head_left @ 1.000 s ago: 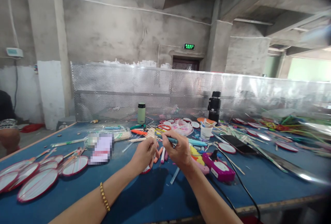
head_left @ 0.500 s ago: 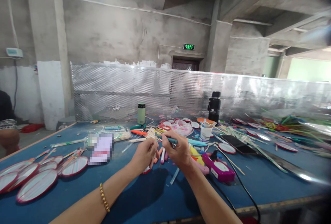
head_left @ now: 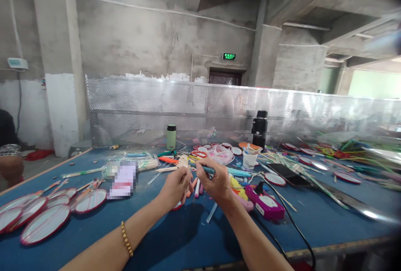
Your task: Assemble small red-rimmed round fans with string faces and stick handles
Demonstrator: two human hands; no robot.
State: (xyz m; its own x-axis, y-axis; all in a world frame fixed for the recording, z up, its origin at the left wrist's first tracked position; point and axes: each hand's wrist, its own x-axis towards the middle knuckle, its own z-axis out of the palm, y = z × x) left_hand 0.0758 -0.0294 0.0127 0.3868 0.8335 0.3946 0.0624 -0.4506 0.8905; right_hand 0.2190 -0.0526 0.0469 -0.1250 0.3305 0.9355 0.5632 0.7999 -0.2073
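From the head view, almost nothing has shifted over the last second: the left hand stays closed on a thin wooden stick, and the right hand stays pinched around a teal pen, both above the blue surface. Work looks paused mid-step. Two flasks stand behind; roughly six round red-rimmed fans lie left.

A wide blue counter carries the lot. At its left edge lie red-rimmed paddle fans. Farther back stand a green flask and a black flask, with a white cup near them. Coloured sticks litter the middle; a pink device with a black cable lies to the right.
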